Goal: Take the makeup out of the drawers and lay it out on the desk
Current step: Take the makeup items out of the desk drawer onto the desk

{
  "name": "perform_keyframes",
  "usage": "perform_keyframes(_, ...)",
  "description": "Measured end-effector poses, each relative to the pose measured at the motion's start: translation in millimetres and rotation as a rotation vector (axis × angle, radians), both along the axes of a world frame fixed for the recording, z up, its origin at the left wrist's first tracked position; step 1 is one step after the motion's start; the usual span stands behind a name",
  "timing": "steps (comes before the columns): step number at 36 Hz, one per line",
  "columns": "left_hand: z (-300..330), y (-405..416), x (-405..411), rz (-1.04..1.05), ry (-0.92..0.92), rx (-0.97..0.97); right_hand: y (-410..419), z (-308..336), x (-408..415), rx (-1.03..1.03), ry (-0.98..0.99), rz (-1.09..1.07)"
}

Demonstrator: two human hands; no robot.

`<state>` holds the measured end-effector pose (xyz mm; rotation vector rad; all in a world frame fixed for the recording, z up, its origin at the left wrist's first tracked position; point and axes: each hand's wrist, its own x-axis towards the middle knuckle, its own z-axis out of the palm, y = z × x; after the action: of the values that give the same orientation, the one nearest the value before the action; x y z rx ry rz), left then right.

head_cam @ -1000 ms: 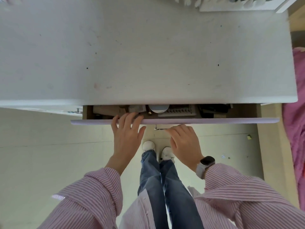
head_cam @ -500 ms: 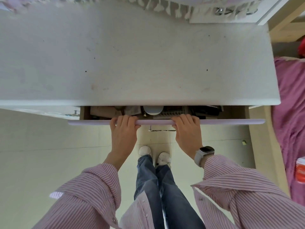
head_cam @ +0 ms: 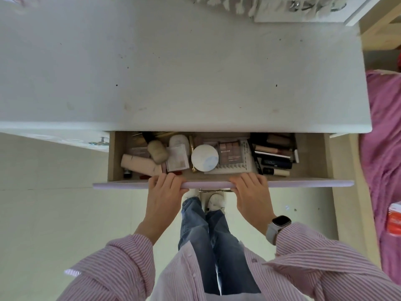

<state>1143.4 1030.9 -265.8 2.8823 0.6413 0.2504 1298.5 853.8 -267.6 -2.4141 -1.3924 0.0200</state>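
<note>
The drawer [head_cam: 303,183] under the white desk [head_cam: 184,72] stands pulled out, with a lilac front. My left hand [head_cam: 163,192] and my right hand [head_cam: 252,191] both grip its front edge, fingers curled over the top. Inside lie several makeup items: a round white compact [head_cam: 204,157], a brown eyeshadow palette [head_cam: 231,155], a powder brush [head_cam: 157,149], a beige tube [head_cam: 140,165], a clear square case [head_cam: 178,158] and dark pencils and tubes [head_cam: 275,159] at the right.
A pink bedspread [head_cam: 384,148] lies to the right of the desk, with a red-and-white packet [head_cam: 393,220] on it. A white frame with a fringed cloth [head_cam: 303,9] stands at the desk's back right. My legs and white shoes are below the drawer.
Both hands have taken hold of the drawer front and pulled it out toward me. The makeup inside, only a sliver before, is now in full view.
</note>
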Motion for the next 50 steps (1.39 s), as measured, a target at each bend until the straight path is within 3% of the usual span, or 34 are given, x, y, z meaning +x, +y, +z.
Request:
perform_keyframes(5, 6, 0, 1, 0.033, 0.111, -0.058, -1, -1, 3, -0.048, 0.006, 0.034)
perform_keyframes(22, 16, 0, 6, 0.047, 0.144, -0.177, 3, 13, 9, -0.156, 0.064, 0.077)
perform_keyframes(27, 21, 17, 7, -0.021, 0.194, -0.371, 26, 35, 24, -0.312, 0.39, 0.055)
perform_keyframes(29, 24, 23, 11, 0.016, 0.203, -0.419, 42, 35, 27, -0.335, 0.419, 0.001)
perform_keyframes(32, 18, 33, 22, 0.144, 0.193, -0.361, 71, 25, 30, -0.44, 0.448, -0.072)
perform_keyframes(35, 11, 45, 39, 0.253, 0.303, -0.359, 96, 11, 27, -0.591, 0.505, -0.122)
perform_keyframes(39, 0, 54, 59, 0.171, 0.512, -0.313, 111, 3, 22, -0.723, 0.548, -0.188)
perform_keyframes(50, -19, 60, 75, -0.01, 0.587, -0.156, 114, -3, 23, -0.624, 0.489, -0.115)
